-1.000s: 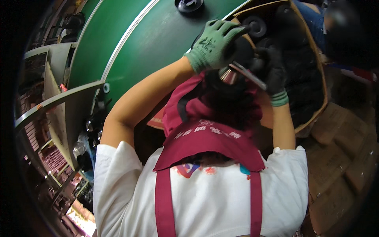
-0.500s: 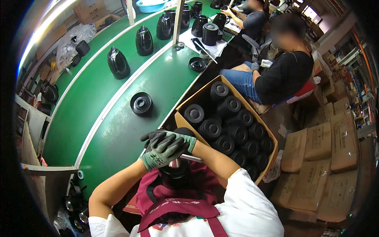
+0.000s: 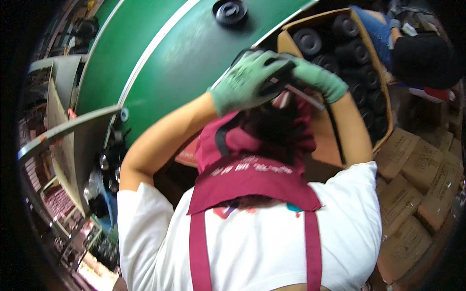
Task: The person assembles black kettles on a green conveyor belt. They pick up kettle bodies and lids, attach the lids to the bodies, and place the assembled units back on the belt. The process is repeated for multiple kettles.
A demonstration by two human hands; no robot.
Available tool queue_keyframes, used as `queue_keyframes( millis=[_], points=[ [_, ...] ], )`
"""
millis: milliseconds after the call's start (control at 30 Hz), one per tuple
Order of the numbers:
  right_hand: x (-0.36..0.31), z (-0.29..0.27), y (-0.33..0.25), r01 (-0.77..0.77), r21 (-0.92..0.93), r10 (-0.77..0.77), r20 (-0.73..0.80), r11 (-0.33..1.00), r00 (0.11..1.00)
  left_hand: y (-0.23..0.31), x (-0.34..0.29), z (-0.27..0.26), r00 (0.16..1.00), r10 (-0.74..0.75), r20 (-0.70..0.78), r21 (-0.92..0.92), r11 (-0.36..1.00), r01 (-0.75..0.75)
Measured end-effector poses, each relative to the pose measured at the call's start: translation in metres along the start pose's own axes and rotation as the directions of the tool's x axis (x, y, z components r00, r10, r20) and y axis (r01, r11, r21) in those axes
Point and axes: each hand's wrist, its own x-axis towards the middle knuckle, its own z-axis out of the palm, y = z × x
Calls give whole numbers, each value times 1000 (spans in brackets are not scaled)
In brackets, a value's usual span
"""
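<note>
Both my hands wear green knit gloves and are raised over a maroon cap (image 3: 252, 160) at the middle of the view. My left hand (image 3: 245, 82) lies with its fingers curled over a dark object (image 3: 273, 86) on top of the cap. My right hand (image 3: 316, 77) grips the same dark object from the right, touching the left fingers. A thin pale bar (image 3: 307, 98) sticks out from under the hands toward the right. What the dark object is stays hidden under the gloves. A maroon apron over a white shirt (image 3: 252, 252) fills the lower part.
A green conveyor belt (image 3: 165, 58) runs behind the hands, with a round black part (image 3: 230, 10) on it. An open cardboard box (image 3: 376, 63) of several black round parts stands to the right. A seated person (image 3: 422, 58) is at the upper right. Stacked cartons (image 3: 417, 165) sit below.
The view has swung down and closer; the long belt with kettles and seated workers has dropped out of sight. Both hands stay on the dark object at the cap.
</note>
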Motion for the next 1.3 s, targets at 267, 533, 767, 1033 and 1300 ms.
queue_keyframes(
  millis=[267,533,767,1033,1300],
  points=[
    [-76,-34,0,-156,-57,155,-19,986,988,-32,32,-7,934,-28,356,-12,999,35],
    [-39,-11,-33,-589,-257,631,128,766,765,-49,56,-21,729,74,680,-133,991,24],
    [-15,-4,-31,-679,-272,727,357,682,586,-47,47,1,610,38,791,-176,970,167],
    [-31,24,-38,-753,-185,769,266,632,581,-32,59,-3,402,77,912,-171,964,203],
    [-52,44,-19,-784,82,742,273,616,612,-22,55,11,461,312,831,-286,950,-127]
  ],
)
